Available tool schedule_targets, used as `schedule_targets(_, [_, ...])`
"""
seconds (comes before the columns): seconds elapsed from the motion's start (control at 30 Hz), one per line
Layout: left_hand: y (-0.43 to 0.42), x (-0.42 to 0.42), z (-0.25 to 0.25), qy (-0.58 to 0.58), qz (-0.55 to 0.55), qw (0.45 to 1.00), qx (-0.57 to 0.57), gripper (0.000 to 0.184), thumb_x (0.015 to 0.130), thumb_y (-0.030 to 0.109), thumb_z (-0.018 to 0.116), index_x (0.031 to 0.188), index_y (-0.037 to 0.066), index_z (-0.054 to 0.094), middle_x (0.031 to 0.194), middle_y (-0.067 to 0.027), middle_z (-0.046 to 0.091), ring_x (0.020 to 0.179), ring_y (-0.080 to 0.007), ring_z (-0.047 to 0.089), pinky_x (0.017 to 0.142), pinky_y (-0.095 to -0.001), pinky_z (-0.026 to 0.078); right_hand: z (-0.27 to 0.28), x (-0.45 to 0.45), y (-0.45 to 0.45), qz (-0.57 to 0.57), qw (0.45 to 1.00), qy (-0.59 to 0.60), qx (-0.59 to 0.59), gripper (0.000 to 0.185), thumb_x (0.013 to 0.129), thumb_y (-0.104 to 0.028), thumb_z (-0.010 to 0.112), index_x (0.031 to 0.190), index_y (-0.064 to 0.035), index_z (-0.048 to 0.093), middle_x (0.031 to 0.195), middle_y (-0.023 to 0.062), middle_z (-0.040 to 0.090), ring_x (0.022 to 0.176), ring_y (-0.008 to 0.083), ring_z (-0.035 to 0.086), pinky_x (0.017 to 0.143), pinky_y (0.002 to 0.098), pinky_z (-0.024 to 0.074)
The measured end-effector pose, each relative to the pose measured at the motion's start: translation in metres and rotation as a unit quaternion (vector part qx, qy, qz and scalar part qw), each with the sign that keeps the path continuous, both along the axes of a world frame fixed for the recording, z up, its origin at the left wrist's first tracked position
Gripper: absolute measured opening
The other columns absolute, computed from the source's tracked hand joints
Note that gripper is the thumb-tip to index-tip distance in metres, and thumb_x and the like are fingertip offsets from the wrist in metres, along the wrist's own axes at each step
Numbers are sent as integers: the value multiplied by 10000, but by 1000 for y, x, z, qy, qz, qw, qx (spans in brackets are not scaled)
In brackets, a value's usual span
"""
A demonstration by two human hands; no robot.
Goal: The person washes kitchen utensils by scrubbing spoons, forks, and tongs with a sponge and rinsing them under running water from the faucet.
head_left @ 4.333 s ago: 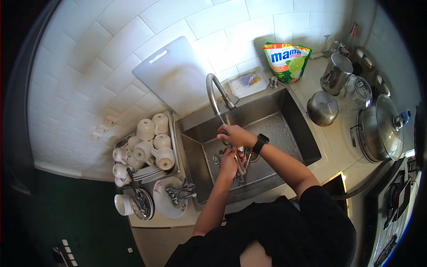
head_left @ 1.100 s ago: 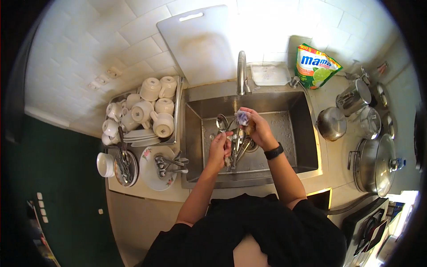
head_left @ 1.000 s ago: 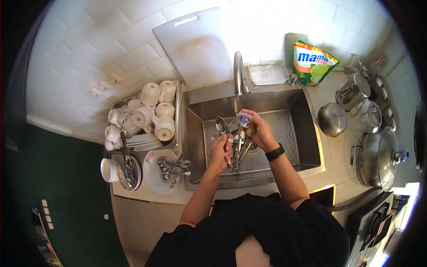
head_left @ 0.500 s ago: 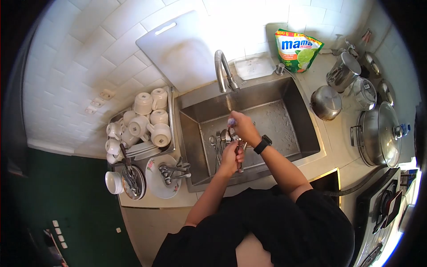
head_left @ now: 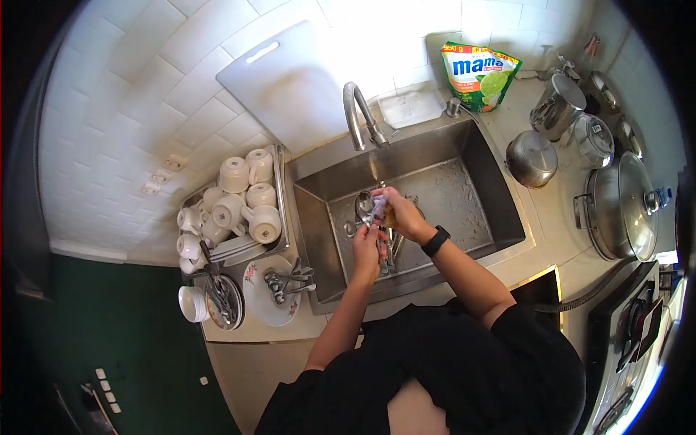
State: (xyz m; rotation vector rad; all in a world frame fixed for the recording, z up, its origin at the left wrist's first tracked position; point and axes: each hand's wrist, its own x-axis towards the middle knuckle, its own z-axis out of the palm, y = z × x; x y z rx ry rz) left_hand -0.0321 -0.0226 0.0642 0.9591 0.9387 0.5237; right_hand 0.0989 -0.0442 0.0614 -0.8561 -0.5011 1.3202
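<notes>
Left hand (head_left: pixel 367 255), at 7 o'clock in the sink (head_left: pixel 467 210), is clamped on a utensil (head_left: pixel 375 222) mostly hidden by the sponge (head_left: pixel 378 206). Right hand (head_left: pixel 403 217), near the sink's middle, is closed on that sponge — purple, with yellow by the palm — and presses it to the utensil. Spoons (head_left: pixel 362 212) show just at 9 o'clock of the sponge; more cutlery (head_left: pixel 396 250) shows at 3 o'clock of the left hand.

Around the sink, left to right: bowls (head_left: pixel 191 303) at 8 o'clock, then a rack (head_left: pixel 280 197) of upturned cups (head_left: pixel 228 210) at 9, and a flowered plate (head_left: pixel 272 313) bearing spoons at 8. A board (head_left: pixel 279 87) leans on the wall between 10 and 11, the tap (head_left: pixel 351 116) arches at 11, a white tray (head_left: pixel 412 109) sits at 12 and a pouch (head_left: pixel 480 76) stands at 1. On the counter (head_left: pixel 547 221), a pot (head_left: pixel 531 161) is just past 2 — a lidded pan (head_left: pixel 623 210) at 3.
</notes>
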Motion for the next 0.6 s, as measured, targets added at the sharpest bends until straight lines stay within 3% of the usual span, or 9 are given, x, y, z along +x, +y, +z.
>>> schedule_targets(0.07, [-4, 4, -5, -1, 5, 1000, 26, 168, 897, 181, 383, 924, 44, 476, 657, -40, 507, 359, -66, 371, 304, -195, 288, -4, -11, 2, -78, 983, -162, -22, 254, 879, -239, 431, 1071, -92, 353, 780, 35, 451, 678, 99, 466, 587, 248, 414])
schedule_targets(0.17, [-10, 6, -5, -12, 34, 997, 61, 166, 899, 188, 386, 896, 45, 470, 638, -32, 494, 354, -59, 365, 298, -194, 280, -9, -22, 4, -171, 977, -119, -52, 282, 876, -233, 448, 1097, -95, 341, 759, 28, 455, 617, 92, 459, 522, 232, 406])
schedule_targets(0.27, [-8, 6, 3, -20, 49, 995, 82, 179, 901, 195, 386, 902, 38, 473, 617, -25, 476, 353, -54, 361, 299, -189, 273, -18, -26, 5, -119, 990, 60, -40, 264, 884, -242, 437, 1092, -94, 370, 753, 18, 457, 574, 86, 449, 464, 217, 391])
schedule_targets(0.37, [-9, 2, 1, -8, 18, 995, 96, 203, 903, 200, 384, 926, 24, 483, 589, -19, 460, 353, -50, 357, 303, -186, 268, -34, -19, 9, -97, 993, 52, -42, 236, 906, -225, 387, 1081, -68, 403, 886, 43, 501, 670, 115, 501, 578, 239, 444])
schedule_targets(0.47, [-15, 3, -1, -6, -1, 994, 105, 207, 903, 198, 385, 930, 20, 488, 572, -12, 450, 354, -47, 350, 305, -185, 261, -33, -13, 19, -191, 971, 127, -69, 223, 910, -237, 365, 1012, -63, 459, 843, 33, 515, 556, 90, 460, 453, 215, 398])
schedule_targets(0.57, [-19, 4, -5, -6, 5, 993, 114, 198, 902, 191, 386, 925, 23, 488, 568, -8, 448, 355, -47, 346, 304, -186, 259, -8, -18, 6, -137, 977, 160, -21, 255, 919, -227, 326, 1032, -49, 467, 899, 34, 526, 616, 105, 479, 522, 241, 417])
schedule_targets(0.6, [-17, 4, -5, -10, 16, 994, 106, 204, 901, 189, 387, 928, 15, 490, 566, -14, 455, 354, -51, 355, 306, -190, 265, -6, -19, 4, -109, 977, 183, 5, 256, 920, -215, 310, 1046, -57, 466, 903, 33, 523, 711, 120, 490, 607, 277, 425])
